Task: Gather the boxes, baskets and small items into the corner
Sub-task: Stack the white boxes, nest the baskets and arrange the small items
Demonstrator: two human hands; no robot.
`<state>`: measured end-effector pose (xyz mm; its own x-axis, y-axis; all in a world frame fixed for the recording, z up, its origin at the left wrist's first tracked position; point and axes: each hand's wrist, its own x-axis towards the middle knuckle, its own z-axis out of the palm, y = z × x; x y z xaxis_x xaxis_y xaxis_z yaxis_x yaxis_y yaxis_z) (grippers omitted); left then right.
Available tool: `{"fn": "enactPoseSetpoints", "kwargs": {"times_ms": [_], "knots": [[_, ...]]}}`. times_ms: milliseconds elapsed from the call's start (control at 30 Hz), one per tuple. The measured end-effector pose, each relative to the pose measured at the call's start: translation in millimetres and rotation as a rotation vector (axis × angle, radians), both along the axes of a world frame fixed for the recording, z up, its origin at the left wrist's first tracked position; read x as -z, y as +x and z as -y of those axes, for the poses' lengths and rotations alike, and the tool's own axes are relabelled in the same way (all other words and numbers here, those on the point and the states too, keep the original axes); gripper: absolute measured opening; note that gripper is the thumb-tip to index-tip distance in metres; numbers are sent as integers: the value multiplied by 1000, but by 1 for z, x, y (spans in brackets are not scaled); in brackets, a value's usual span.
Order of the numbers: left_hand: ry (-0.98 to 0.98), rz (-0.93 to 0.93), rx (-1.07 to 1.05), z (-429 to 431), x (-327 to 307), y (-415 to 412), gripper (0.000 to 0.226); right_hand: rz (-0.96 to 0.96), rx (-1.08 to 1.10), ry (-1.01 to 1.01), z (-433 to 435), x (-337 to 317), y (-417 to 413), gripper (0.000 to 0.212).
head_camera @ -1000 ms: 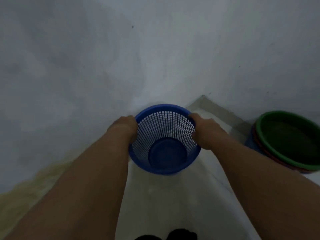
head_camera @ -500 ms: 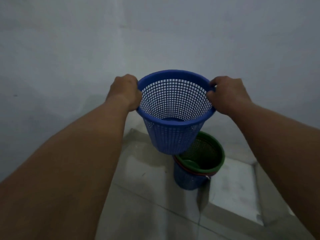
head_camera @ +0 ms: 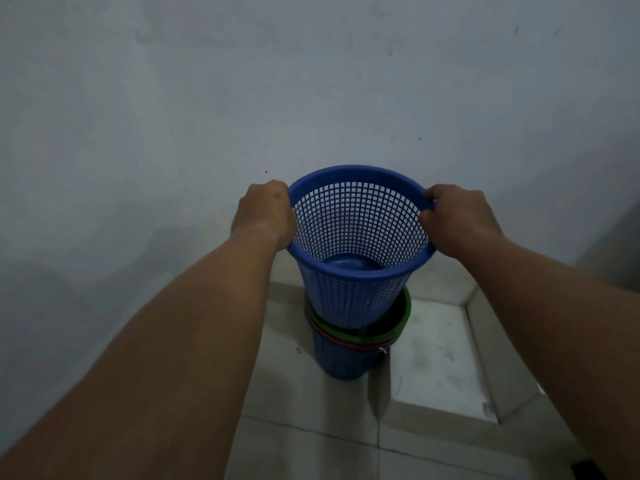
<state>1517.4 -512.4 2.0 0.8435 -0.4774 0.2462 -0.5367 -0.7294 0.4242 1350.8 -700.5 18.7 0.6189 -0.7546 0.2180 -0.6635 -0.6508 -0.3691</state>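
I hold a blue mesh basket (head_camera: 360, 271) by its rim, upright, with both hands. My left hand (head_camera: 265, 213) grips the rim's left side and my right hand (head_camera: 457, 216) grips the right side. The basket's bottom sits inside the mouth of a stack of baskets on the floor below it. That stack shows a green rim (head_camera: 398, 329) on top, a red rim just under it, and a blue mesh body (head_camera: 341, 362) at the base.
A pale wall (head_camera: 311, 98) rises right behind the stack. The tiled floor (head_camera: 301, 445) has a raised tiled step (head_camera: 446, 362) to the right of the stack. Another wall edge shows at the far right.
I lifted the blue basket from the floor by the wall and carried it over to the stack. It has come down so its bottom is in the green basket's mouth.
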Motion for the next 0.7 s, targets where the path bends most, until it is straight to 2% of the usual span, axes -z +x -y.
{"fn": "enactPoseSetpoints", "kwargs": {"times_ms": [233, 400, 567, 700], "knots": [[212, -117, 103, 16, 24, -10, 38, -246, 44, 108, 9, 27, -11, 49], [286, -51, 172, 19, 33, -19, 33, -253, -4, 96, 4, 32, -7, 45], [298, 78, 315, 42, 37, -41, 31, -236, -22, 83, 0, 38, -9, 37], [323, 113, 462, 78, 35, -67, 33, -223, 11, 108, 11, 39, -31, 37]]}}
